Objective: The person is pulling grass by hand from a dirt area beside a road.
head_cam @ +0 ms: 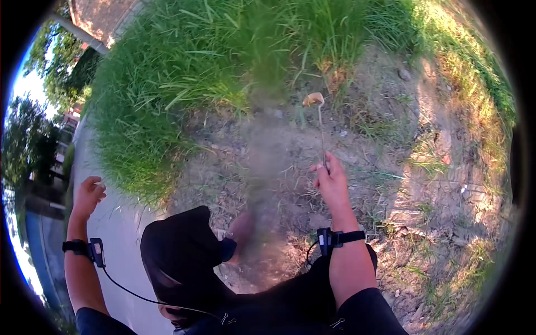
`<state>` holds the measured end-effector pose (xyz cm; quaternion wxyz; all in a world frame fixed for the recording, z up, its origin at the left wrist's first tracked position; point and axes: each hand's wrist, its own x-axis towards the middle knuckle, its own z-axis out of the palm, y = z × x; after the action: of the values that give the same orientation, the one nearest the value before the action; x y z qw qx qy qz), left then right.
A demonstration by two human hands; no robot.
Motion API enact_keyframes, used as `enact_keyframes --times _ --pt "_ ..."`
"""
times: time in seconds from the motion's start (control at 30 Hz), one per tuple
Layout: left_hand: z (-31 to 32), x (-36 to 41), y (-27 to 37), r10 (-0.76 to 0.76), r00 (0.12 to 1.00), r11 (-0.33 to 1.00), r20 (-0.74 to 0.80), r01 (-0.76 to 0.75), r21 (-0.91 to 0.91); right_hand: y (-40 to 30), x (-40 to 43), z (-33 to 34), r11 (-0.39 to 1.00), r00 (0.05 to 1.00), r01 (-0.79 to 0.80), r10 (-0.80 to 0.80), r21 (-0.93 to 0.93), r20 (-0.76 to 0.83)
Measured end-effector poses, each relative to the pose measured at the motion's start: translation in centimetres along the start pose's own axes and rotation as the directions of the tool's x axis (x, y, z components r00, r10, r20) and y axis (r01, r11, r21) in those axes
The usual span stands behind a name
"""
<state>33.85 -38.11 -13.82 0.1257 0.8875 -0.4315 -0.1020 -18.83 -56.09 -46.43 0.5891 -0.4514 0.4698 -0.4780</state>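
Note:
My right hand [331,178] grips the lower end of a thin-shafted hand tool [321,130]. The shaft points away from me over the bare soil [289,146], and its bent, brownish head [314,99] is close to the grass edge. Whether that head touches the ground, I cannot tell. Out to the left, my left hand [88,194] hangs with loosely curled fingers and nothing visible in it. Below it runs a pale paved strip [121,247]. Tall green grass [201,63] fills the far side, ahead of both hands.
My bent knee in black cloth [180,243] juts forward beside a blurred foot [243,230]. Wrist straps carry small devices, with a cable [134,295] trailing from the left device [97,252]. Sunlit grass [469,104] and rough soil lie right; a pole [81,33] stands far left.

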Motion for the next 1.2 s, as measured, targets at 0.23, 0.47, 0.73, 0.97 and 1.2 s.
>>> enact_keyframes --times 0.23,0.47,0.73,0.97,1.2 --pt "0.4 -11.6 -15.5 -0.474 0.876 0.872 0.089 0.454 0.180 4.1 0.0 7.2 0.964 0.898 -0.192 0.248 -0.184 0.364" --pt "10.6 -7.8 -24.2 -0.418 0.771 0.878 0.480 0.208 0.430 7.0 -0.1 13.8 0.868 0.836 -0.099 0.338 -0.487 0.432" --pt "23.8 7.7 -23.6 0.234 0.625 0.883 0.745 -0.457 0.106 9.9 0.1 22.7 0.786 0.820 -0.036 0.376 -0.617 0.432" --pt "33.0 17.7 -20.3 0.590 0.535 0.659 0.604 -0.752 0.023 9.5 -1.6 33.0 0.823 0.754 -0.362 0.535 -0.438 0.381" --pt "33.1 20.5 -20.5 0.749 0.564 0.652 0.347 -0.721 -0.236 9.0 -0.6 37.3 0.835 0.832 -0.549 0.541 0.044 0.127"
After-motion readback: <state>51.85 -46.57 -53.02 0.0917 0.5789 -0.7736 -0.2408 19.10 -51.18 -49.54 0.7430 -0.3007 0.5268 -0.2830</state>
